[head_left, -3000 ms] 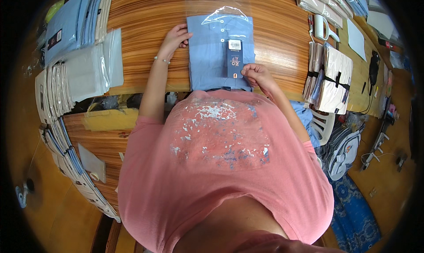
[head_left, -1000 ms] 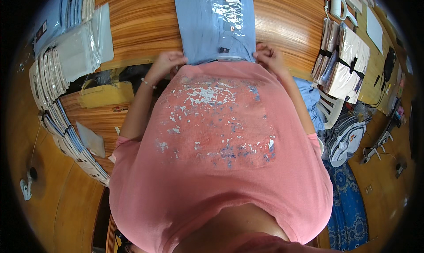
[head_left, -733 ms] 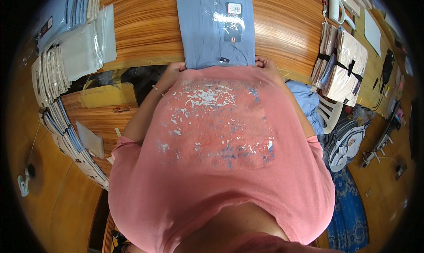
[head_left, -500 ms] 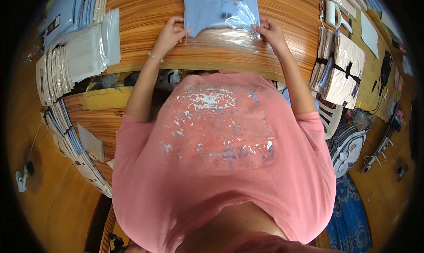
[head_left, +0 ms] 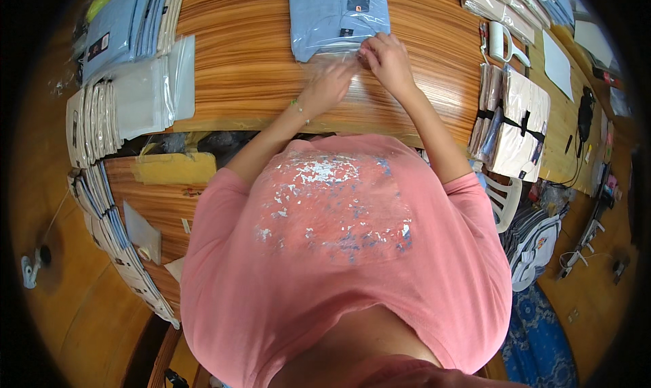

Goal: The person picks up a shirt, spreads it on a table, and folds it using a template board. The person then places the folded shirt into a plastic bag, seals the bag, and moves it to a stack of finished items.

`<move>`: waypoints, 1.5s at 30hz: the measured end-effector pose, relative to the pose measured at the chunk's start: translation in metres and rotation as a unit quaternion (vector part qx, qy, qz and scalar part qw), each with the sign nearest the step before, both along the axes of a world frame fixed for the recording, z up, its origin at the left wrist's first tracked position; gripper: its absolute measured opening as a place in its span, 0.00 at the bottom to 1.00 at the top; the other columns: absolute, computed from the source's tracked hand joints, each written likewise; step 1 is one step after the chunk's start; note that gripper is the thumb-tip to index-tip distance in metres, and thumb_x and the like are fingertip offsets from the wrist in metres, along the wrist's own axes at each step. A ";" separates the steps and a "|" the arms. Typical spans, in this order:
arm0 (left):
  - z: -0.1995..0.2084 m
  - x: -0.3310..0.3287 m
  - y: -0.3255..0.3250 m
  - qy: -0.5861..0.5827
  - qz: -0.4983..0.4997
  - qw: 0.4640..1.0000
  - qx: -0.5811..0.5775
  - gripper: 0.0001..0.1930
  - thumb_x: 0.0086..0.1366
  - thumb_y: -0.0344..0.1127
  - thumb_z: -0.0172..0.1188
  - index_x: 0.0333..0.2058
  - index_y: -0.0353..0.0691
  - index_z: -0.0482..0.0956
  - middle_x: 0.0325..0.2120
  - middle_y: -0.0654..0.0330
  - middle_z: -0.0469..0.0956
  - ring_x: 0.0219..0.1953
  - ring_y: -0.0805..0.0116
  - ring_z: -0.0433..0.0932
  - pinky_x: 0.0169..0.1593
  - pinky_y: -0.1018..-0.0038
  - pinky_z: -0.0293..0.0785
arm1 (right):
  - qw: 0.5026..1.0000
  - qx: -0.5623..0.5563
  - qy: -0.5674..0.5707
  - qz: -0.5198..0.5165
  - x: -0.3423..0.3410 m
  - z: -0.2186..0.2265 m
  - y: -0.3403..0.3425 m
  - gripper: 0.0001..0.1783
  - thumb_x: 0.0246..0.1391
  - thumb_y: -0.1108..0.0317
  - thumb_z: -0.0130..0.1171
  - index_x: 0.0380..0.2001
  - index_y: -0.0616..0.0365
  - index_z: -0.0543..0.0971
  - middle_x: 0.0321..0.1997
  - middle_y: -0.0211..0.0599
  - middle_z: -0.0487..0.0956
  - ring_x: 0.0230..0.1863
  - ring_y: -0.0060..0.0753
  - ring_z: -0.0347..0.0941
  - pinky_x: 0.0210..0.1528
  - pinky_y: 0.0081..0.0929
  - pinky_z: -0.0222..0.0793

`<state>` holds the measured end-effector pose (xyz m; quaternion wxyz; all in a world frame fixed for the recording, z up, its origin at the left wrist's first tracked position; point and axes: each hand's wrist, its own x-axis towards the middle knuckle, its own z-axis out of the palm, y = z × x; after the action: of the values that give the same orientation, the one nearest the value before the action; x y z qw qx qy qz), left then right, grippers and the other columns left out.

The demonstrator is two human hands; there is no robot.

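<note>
A folded light-blue garment point(head_left: 325, 22) with a dark tag lies in a clear plastic bag point(head_left: 336, 48) on the striped wooden table, its top cut off by the picture's edge. At the bag's near edge, my right hand point(head_left: 388, 61) is closed, thumb and fingers pinching the plastic near its right corner. My left hand point(head_left: 329, 88) lies just below that edge, its fingertips close to my right fingers. Motion smears its fingers, so whether it grips the plastic cannot be told.
Stacks of bagged blue garments point(head_left: 112, 32) and beige packets point(head_left: 91, 124) stand at the left beside clear bags point(head_left: 142, 96). To the right are strapped bundles of packets point(head_left: 519, 124), a white handled tool point(head_left: 505, 44) and a white sheet point(head_left: 556, 64). A white chair point(head_left: 505, 201) stands beside the table.
My hands have come together from the bag's two sides to its near edge. The left moved right and nearer me; the right moved left. The whole view has shifted slightly.
</note>
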<state>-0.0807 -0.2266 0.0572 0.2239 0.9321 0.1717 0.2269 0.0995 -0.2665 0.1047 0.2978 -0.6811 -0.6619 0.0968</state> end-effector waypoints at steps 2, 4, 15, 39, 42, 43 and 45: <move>0.010 0.015 0.009 -0.006 0.088 0.995 0.055 0.16 0.57 0.29 0.53 0.45 0.35 0.72 0.47 0.51 0.70 0.51 0.52 0.67 0.53 0.59 0.64 | 0.999 0.031 0.002 -0.007 0.003 0.005 0.006 0.05 0.50 0.66 0.56 0.29 0.53 0.77 0.31 0.34 0.73 0.39 0.41 0.67 0.40 0.37 0.61; 0.005 0.025 0.017 -0.003 0.127 0.990 0.053 0.18 0.56 0.28 0.53 0.47 0.35 0.70 0.48 0.51 0.69 0.52 0.50 0.66 0.53 0.57 0.64 | 1.000 0.006 0.005 -0.007 0.006 0.005 0.014 0.06 0.50 0.65 0.57 0.29 0.54 0.77 0.32 0.34 0.74 0.40 0.41 0.67 0.41 0.38 0.61; 0.006 0.036 0.051 0.014 0.125 0.992 0.021 0.13 0.57 0.24 0.47 0.40 0.35 0.76 0.38 0.51 0.75 0.41 0.52 0.73 0.46 0.62 0.70 | 0.904 0.105 -0.172 -0.376 0.212 -0.079 -0.004 0.23 0.52 0.60 0.53 0.47 0.67 0.70 0.52 0.60 0.68 0.55 0.56 0.62 0.57 0.45 0.57; 0.000 0.034 0.058 0.062 0.140 0.988 0.013 0.08 0.55 0.42 0.60 0.28 0.47 0.82 0.29 0.67 0.78 0.31 0.63 0.77 0.33 0.71 0.73 | 0.944 -0.105 0.302 0.086 -0.010 0.006 -0.036 0.19 0.51 0.73 0.55 0.48 0.61 0.72 0.37 0.47 0.73 0.39 0.38 0.69 0.44 0.30 0.66; -0.005 0.032 0.059 0.039 0.122 0.991 0.030 0.08 0.57 0.41 0.58 0.28 0.45 0.80 0.30 0.65 0.77 0.32 0.62 0.76 0.34 0.70 0.73 | 0.934 -0.199 0.293 0.040 -0.027 0.003 -0.026 0.18 0.49 0.72 0.57 0.45 0.63 0.72 0.34 0.49 0.75 0.34 0.42 0.72 0.40 0.31 0.68; -0.006 0.032 0.059 0.036 0.121 0.992 0.025 0.08 0.57 0.40 0.57 0.28 0.44 0.79 0.30 0.64 0.76 0.32 0.62 0.76 0.35 0.69 0.73 | 0.950 -0.178 0.258 0.011 -0.026 -0.002 -0.023 0.18 0.49 0.72 0.58 0.45 0.64 0.72 0.34 0.50 0.75 0.34 0.44 0.73 0.39 0.33 0.68; -0.005 0.032 0.060 0.033 0.117 0.993 0.007 0.07 0.59 0.38 0.56 0.29 0.42 0.77 0.31 0.62 0.76 0.33 0.60 0.75 0.36 0.68 0.73 | 0.973 -0.135 0.184 -0.047 -0.022 -0.014 -0.016 0.19 0.48 0.71 0.59 0.43 0.65 0.71 0.34 0.52 0.76 0.34 0.47 0.74 0.37 0.36 0.69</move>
<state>-0.0483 -0.1662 0.0524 0.1833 0.9140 0.2856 0.2222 0.0777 -0.2823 0.0908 0.3240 -0.7160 -0.5439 0.2943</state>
